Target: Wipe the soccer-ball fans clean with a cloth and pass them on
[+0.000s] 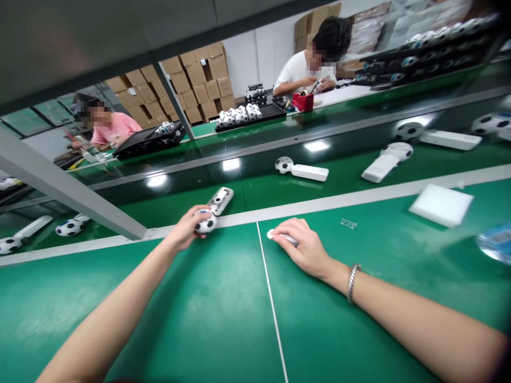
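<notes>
My left hand (188,227) is closed round the ball end of a football-patterned device (206,222). Its white handle (221,200) points away over the bench's pale edge, and the inside of the handle shows. On the green mat my right hand (303,249) grips a slim white piece with a rounded end (270,234); the fingers cover most of it. A small clear strip (348,223) lies to the right of that hand.
Beyond the pale rail (319,198), a dark green belt carries more football-patterned devices (309,172). A white foam block (442,205) lies at right, near a clear plastic object (495,242). A slanted metal post (72,183) stands at left. Two people work across the belt beside trays.
</notes>
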A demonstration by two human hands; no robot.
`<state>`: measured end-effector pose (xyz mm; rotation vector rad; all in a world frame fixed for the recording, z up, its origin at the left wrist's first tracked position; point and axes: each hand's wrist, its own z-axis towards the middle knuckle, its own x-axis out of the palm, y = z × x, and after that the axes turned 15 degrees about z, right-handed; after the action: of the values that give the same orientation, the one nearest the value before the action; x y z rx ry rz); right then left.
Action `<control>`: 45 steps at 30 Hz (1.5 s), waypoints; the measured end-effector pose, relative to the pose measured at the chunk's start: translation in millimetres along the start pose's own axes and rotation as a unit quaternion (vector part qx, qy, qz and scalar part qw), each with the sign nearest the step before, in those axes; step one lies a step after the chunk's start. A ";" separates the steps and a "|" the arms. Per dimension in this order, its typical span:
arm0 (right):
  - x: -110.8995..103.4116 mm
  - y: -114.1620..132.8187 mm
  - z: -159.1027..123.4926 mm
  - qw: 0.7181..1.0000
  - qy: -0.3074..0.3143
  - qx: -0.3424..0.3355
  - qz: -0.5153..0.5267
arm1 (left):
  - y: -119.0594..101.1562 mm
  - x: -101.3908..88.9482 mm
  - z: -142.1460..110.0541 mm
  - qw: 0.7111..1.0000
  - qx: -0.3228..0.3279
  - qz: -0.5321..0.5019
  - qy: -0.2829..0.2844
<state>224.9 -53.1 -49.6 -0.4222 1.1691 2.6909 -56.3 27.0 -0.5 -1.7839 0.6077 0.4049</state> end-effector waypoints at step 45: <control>12.8 20.3 -0.5 0.990 0.094 -0.078 -0.077 | -16.0 112.8 -65.6 0.937 0.254 0.239 0.015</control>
<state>207.4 -66.5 -40.2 -0.7720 0.9287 2.6606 41.9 -54.5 -32.0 -1.1398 1.0688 0.4942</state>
